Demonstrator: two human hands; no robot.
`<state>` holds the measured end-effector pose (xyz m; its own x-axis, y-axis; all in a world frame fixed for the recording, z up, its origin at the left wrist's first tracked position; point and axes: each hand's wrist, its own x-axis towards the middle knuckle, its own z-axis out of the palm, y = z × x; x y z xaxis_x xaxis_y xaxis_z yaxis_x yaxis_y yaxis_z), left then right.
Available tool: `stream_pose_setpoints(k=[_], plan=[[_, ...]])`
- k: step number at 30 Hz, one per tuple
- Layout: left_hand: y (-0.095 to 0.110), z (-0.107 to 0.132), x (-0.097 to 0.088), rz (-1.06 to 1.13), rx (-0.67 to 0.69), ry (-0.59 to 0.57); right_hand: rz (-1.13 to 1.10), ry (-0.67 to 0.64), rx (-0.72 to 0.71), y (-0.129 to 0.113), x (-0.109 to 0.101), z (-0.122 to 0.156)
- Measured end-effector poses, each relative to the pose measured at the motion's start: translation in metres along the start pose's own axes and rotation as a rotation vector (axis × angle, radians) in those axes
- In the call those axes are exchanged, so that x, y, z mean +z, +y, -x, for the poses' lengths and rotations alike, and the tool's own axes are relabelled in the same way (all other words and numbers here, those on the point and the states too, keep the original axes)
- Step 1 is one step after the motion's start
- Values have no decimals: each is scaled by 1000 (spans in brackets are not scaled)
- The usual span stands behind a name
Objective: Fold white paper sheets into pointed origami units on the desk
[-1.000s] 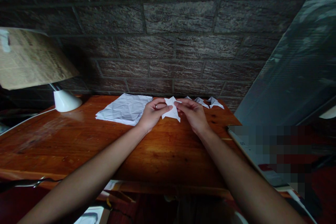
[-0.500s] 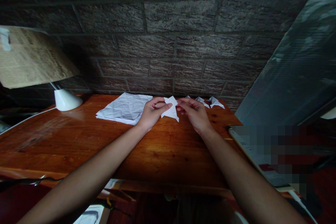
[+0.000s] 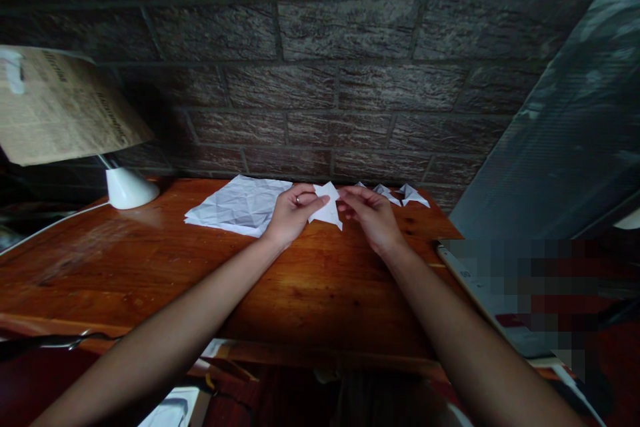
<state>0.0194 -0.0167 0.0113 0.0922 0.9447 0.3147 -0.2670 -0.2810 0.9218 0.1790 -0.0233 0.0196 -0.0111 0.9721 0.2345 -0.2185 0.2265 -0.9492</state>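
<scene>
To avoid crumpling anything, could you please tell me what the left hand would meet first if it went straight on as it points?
The folded white paper piece it pinches lies ahead of the left hand; just beyond, probably the right hand, though depth is unclear.

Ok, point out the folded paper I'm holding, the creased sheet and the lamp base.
folded paper (image 3: pixel 329 212), head view, on its white middle.
creased sheet (image 3: pixel 237 205), head view, on its crumpled centre.
lamp base (image 3: pixel 131 188), head view, on the white cone.
</scene>
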Motion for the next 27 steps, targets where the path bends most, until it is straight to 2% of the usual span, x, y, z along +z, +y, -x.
stream_pose_setpoints(k=[14, 27], plan=[[-7, -4, -2, 84, -9, 41, -31, -11, 54, 3, 0, -1], [-5, -2, 1, 39, 17, 49, 49, -9, 21, 4, 2, 0]])
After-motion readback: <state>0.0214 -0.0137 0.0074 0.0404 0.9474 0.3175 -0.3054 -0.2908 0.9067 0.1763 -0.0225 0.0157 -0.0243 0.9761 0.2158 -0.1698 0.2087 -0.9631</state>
